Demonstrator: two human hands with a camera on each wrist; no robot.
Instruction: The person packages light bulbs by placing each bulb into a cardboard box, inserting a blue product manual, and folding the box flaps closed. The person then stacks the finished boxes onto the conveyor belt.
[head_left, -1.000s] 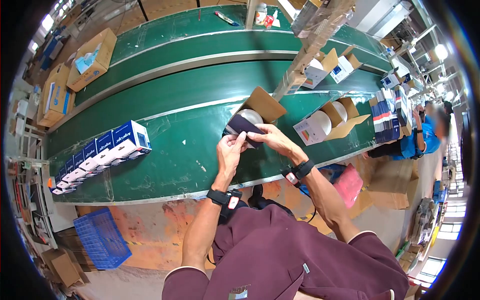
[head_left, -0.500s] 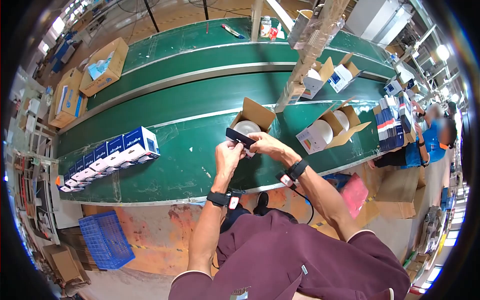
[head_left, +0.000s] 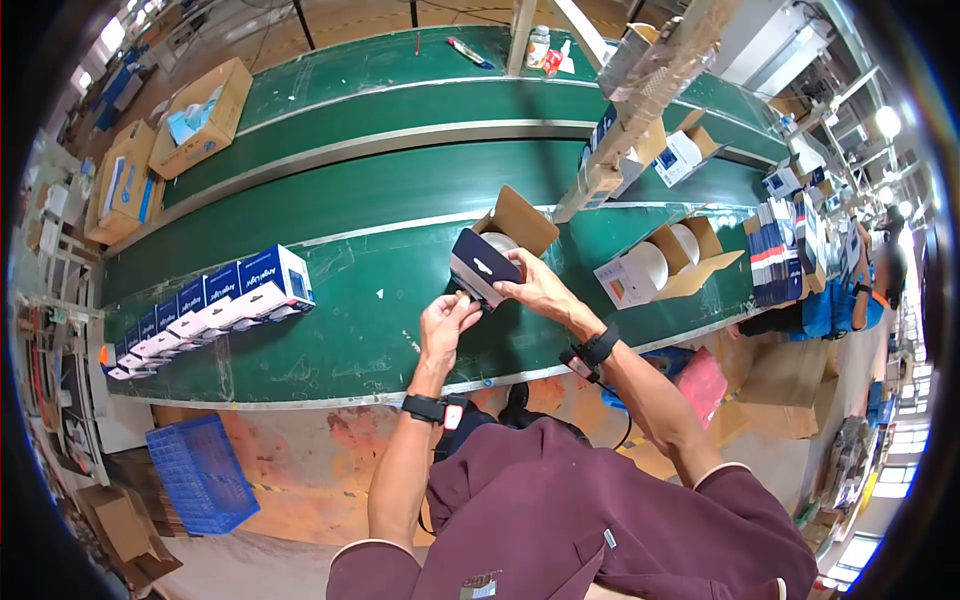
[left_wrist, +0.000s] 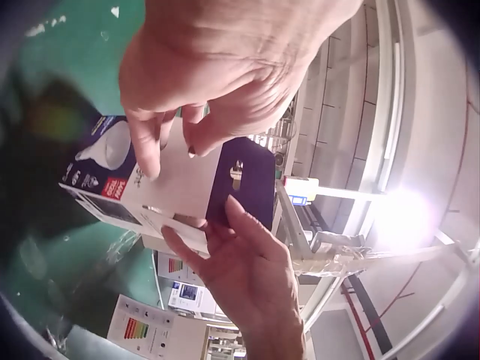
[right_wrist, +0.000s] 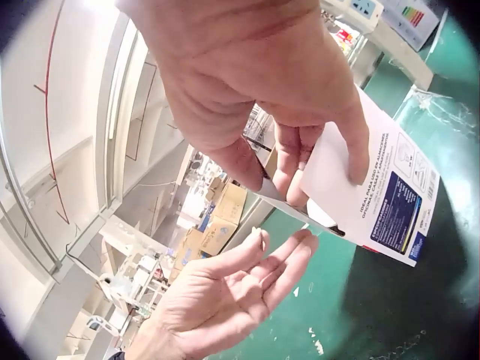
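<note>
A navy and white carton (head_left: pixel 482 262) with a hang-hole flap is held over the front of the green bench. My right hand (head_left: pixel 545 292) grips it by its open end, thumb and fingers on either side of a white panel (right_wrist: pixel 345 169). Close by the carton's near edge is my left hand (head_left: pixel 446 325), its fingers loosely bent; the palm (right_wrist: pixel 217 300) faces up in the right wrist view and holds nothing visible. Behind the carton stands an open brown box (head_left: pixel 525 222) with a round white item (head_left: pixel 498 241) inside.
A row of navy and white cartons (head_left: pixel 235 290) sits at left. Right of my hands is an open box (head_left: pixel 625 280) with round white items; flat cartons (head_left: pixel 775 250) are stacked beyond. A taped post (head_left: pixel 640 115) rises behind. Another person (head_left: pixel 845 290) stands at far right.
The carton has turned from a narrow, edge-on pose to show its broad navy flap and white side. My left hand has drawn slightly back toward the body, its fingers off the carton.
</note>
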